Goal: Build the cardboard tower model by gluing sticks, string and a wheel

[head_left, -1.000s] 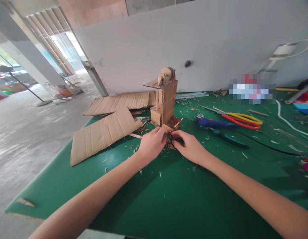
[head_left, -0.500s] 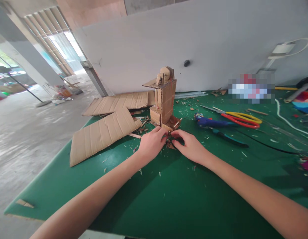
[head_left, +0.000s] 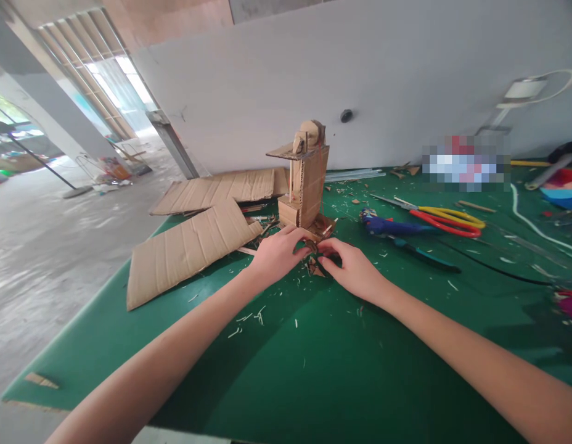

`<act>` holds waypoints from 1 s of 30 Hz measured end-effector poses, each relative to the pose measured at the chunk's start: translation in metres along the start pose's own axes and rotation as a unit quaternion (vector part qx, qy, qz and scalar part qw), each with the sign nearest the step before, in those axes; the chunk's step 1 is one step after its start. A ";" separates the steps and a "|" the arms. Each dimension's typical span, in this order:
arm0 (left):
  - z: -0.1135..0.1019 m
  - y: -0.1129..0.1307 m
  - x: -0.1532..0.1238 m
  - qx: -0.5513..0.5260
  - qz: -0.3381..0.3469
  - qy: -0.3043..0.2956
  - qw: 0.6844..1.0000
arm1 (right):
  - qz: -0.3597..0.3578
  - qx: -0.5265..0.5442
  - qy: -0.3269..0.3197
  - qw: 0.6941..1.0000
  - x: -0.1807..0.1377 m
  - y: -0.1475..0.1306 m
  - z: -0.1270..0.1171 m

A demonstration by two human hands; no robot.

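Observation:
A cardboard model stands upright on the green tabletop, with a flat ledge and a rounded cardboard piece at its top. Just in front of its base, my left hand curls thumb and fingers around a small brown piece. From the other side my right hand pinches at the same piece. The fingers cover most of it, so its exact shape is hard to make out. Brown scraps lie below the fingertips.
Flat cardboard sheets lie to the left. On the right are scissors with red and yellow handles, a blue glue gun and a dark teal-handled tool. White shavings dot the table. A grey wall rises behind.
My left hand has shifted slightly left and up, its thumb and fingers now wider apart around the small brown piece. My right hand has barely moved.

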State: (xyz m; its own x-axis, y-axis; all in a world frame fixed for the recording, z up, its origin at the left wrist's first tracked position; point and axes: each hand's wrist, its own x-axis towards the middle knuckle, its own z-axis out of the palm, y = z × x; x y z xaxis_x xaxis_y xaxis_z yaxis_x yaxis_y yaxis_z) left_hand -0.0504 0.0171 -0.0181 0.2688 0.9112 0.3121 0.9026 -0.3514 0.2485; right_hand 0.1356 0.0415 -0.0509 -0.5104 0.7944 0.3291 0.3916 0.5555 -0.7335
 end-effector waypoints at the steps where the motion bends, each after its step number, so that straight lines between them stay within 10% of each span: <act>1: -0.001 -0.001 0.002 0.003 0.014 -0.007 1.000 | 0.002 0.001 0.003 1.000 0.001 0.000 0.000; 30: -0.006 -0.008 0.014 0.100 0.110 -0.059 0.987 | 0.010 -0.001 0.034 0.999 0.013 0.005 0.004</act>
State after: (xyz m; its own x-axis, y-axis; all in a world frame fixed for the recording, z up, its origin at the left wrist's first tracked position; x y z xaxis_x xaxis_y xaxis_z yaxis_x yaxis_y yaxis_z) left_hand -0.0564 0.0315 -0.0099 0.4920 0.8404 0.2273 0.8632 -0.5048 -0.0024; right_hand 0.1280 0.0536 -0.0529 -0.4489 0.8202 0.3546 0.4019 0.5398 -0.7397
